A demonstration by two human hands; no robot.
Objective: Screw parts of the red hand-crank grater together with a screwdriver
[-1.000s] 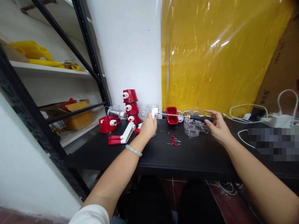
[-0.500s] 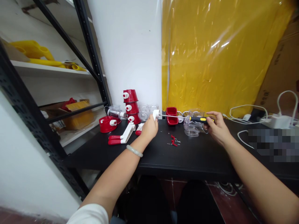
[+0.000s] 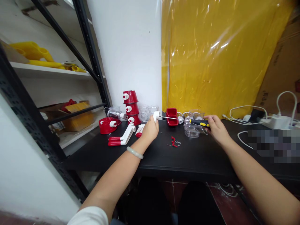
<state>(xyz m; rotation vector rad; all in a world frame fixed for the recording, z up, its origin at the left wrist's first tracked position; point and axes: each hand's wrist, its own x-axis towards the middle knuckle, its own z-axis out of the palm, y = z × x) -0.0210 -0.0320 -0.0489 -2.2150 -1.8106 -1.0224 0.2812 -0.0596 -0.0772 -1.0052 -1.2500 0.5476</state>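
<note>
Above the black table, my left hand (image 3: 151,128) is closed around a small white plastic part (image 3: 156,116), most of it hidden by the fingers. My right hand (image 3: 217,127) grips the end of a screwdriver (image 3: 198,122) with a black and yellow handle. Its long metal shaft runs leftward, almost level, and the tip meets the white part. Below the shaft lie several small red pieces and screws (image 3: 174,142). White crank handles with red grips (image 3: 122,137) rest left of my left hand, and another red grip (image 3: 139,134) is partly hidden behind it.
Red housings (image 3: 131,109) are stacked at the back, beside a single red housing (image 3: 106,125) and a metal grater drum (image 3: 116,114). A red box-shaped part (image 3: 172,117) and clear plastic parts (image 3: 192,128) stand behind the screwdriver. White cables (image 3: 248,115) lie right; a shelf rack (image 3: 90,47) stands left.
The right hand's fingers have shifted and curled around the screwdriver handle, which shows a different side. The left hand and white part have barely moved.
</note>
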